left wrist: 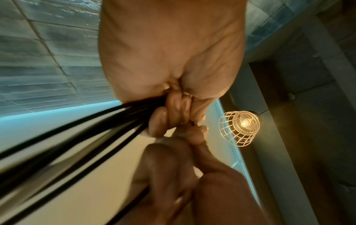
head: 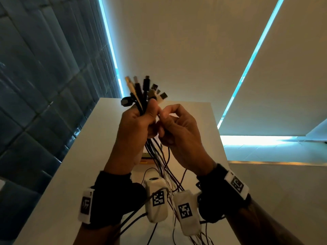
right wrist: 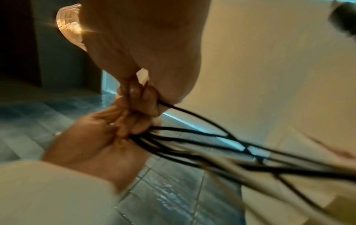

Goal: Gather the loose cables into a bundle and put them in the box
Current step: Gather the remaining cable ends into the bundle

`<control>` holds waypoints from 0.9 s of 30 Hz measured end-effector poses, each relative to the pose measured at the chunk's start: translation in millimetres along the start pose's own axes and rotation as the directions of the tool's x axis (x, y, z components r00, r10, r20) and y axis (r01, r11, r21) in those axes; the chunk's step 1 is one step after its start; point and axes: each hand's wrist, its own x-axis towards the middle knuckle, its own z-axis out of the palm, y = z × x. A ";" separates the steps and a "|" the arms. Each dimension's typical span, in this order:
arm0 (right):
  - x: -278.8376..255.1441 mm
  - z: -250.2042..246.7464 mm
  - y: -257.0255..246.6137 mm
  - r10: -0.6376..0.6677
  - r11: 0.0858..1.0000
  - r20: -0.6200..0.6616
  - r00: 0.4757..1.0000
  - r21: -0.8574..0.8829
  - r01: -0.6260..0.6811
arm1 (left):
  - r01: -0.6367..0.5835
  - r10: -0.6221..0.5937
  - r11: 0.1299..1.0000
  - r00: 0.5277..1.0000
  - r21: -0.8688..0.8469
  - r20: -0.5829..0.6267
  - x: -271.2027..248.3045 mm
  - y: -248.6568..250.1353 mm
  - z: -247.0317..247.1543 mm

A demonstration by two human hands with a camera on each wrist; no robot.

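Held up in front of me is a bundle of black, white and brown cables [head: 141, 96], its USB plugs fanned out upward. My left hand [head: 136, 119] grips the bundle in its fist just below the plugs. My right hand [head: 174, 121] is right beside it, knuckles touching, and pinches one black cable [right wrist: 183, 111] from the bundle. The loose cable tails [head: 161, 156] hang between my wrists down to the white table [head: 70, 174]. In the left wrist view my curled left fingers [left wrist: 173, 109] close round the dark cables [left wrist: 77, 129]. No box can be clearly made out.
A small flat object [head: 146, 157] lies on the table, mostly hidden behind my left wrist and the cables. A dark tiled wall [head: 44, 85] runs along the left. A lit wire-cage lamp [left wrist: 239, 127] hangs overhead. Blinds [head: 265, 85] cover the window on the right.
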 end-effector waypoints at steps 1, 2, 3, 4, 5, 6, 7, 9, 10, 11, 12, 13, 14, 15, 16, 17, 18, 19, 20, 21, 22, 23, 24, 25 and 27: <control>-2.4 -3.6 2.6 0.016 0.999 0.042 0.999 -0.050 -0.014 | 0.004 -0.006 0.998 0.999 -0.063 -0.032 1.5 2.1 -2.1; -6.1 -8.4 6.6 0.035 0.993 0.067 0.997 -0.110 -0.028 | 0.002 -0.010 0.989 0.999 -0.147 -0.049 3.8 4.7 -4.9; -10.9 -14.5 12.0 0.061 0.985 0.077 0.995 -0.164 -0.047 | -0.003 -0.012 0.973 0.998 -0.229 -0.062 6.2 7.3 -8.6; -16.4 -21.4 18.1 0.094 0.977 0.072 0.993 -0.201 -0.078 | -0.009 -0.017 0.958 0.996 -0.285 -0.086 8.5 9.6 -12.2; -22.1 -28.8 24.4 0.130 0.967 0.051 0.990 -0.228 -0.115 | -0.012 -0.027 0.951 0.992 -0.309 -0.121 9.4 12.1 -15.2; -28.1 -36.1 30.9 0.157 0.954 0.025 0.987 -0.260 -0.145 | -0.012 -0.039 0.951 0.987 -0.308 -0.157 9.1 13.3 -17.2; -33.5 -43.9 38.0 0.173 0.938 0.002 0.985 -0.305 -0.164 | -0.004 -0.054 0.953 0.982 -0.304 -0.181 8.0 13.8 -18.7; -43.6 -60.4 53.7 0.216 0.889 -0.022 0.976 -0.408 -0.207 | 0.034 -0.095 0.940 0.982 -0.340 -0.165 6.0 13.2 -20.1; -48.5 -69.0 60.3 0.264 0.855 -0.024 0.964 -0.458 -0.245 | 0.053 -0.108 0.922 0.986 -0.384 -0.124 5.4 13.8 -20.3; -53.4 -76.6 66.4 0.331 0.813 -0.018 0.944 -0.502 -0.295 | 0.061 -0.107 0.906 0.990 -0.420 -0.089 5.6 15.4 -20.9; -57.6 -83.6 71.9 0.409 0.759 0.001 0.913 -0.556 -0.339 | 0.056 -0.095 0.899 0.993 -0.434 -0.070 6.1 16.9 -21.9; -60.2 -89.1 74.3 0.475 0.686 0.014 0.880 -0.632 -0.361 | 0.044 -0.077 0.899 0.995 -0.436 -0.057 6.0 18.0 -23.0; -60.4 -92.2 73.2 0.510 0.616 0.011 0.860 -0.702 -0.357 | 0.030 -0.053 0.902 0.998 -0.431 -0.042 5.7 18.9 -23.9; -58.2 -91.0 67.3 0.497 0.588 -0.001 0.868 -0.735 -0.338 | 0.020 -0.031 0.907 0.999 -0.421 -0.020 5.3 19.4 -24.0; -54.3 -84.5 56.7 0.461 0.611 -0.012 0.887 -0.721 -0.327 | 0.017 -0.017 0.913 1.000 -0.408 0.003 4.6 18.5 -22.2; -48.1 -73.6 43.8 0.414 0.677 0.000 0.910 -0.668 -0.307 | 0.021 -0.012 0.918 1.000 -0.397 0.024 3.9 17.7 -18.3; -40.0 -60.2 31.1 0.360 0.751 0.047 0.932 -0.607 -0.259 | 0.028 -0.015 0.920 0.999 -0.390 0.037 4.0 16.2 -13.6; -31.5 -45.8 22.4 0.321 0.800 0.109 0.941 -0.563 -0.208 | 0.036 -0.023 0.919 0.999 -0.393 0.039 4.6 14.6 -9.1; -24.7 -30.4 17.7 0.301 0.822 0.178 0.937 -0.547 -0.160 | 0.045 -0.035 0.914 0.999 -0.403 0.031 5.5 13.6 -5.9; -20.6 -16.3 17.7 0.301 0.842 0.241 0.923 -0.521 -0.139 | 0.055 -0.051 0.908 0.998 -0.416 0.021 6.7 13.2 -4.9; -19.3 -6.3 20.5 0.304 0.868 0.271 0.913 -0.474 -0.148 | 0.069 -0.068 0.903 0.998 -0.425 0.018 8.0 12.7 -6.9; -19.4 1.1 23.3 0.302 0.907 0.287 0.909 -0.380 -0.182 | 0.087 -0.086 0.900 0.996 -0.428 0.021 8.5 12.9 -10.9; -20.8 2.7 27.5 0.293 0.933 0.292 0.910 -0.294 -0.206 | 0.104 -0.104 0.896 0.994 -0.432 0.024 8.5 12.7 -16.0; -22.8 -0.1 32.7 0.299 0.943 0.294 0.908 -0.235 -0.234 | 0.117 -0.119 0.889 0.993 -0.444 0.023 8.0 12.3 -21.2; -26.3 -7.5 40.8 0.330 0.940 0.309 0.892 -0.194 -0.280 | 0.126 -0.138 0.875 0.990 -0.468 0.007 5.8 10.4 -29.0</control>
